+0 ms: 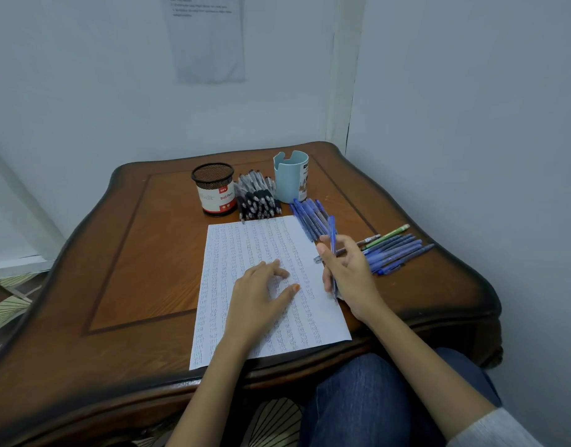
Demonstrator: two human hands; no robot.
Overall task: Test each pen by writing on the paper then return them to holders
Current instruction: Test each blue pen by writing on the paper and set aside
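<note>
Where legible, holder point(213, 176) label point(217, 200) reads "Ball Pen".

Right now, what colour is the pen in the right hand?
The pen is blue; head view.

A wooden table point(142, 253) with dark curved edges and an inlaid border line stands in the corner of two pale walls point(471, 108). A printed sheet point(208, 43) hangs on the back wall above it (its few lines are too small to read). A fan-patterned floor covering point(6, 308) shows at the left.
</note>
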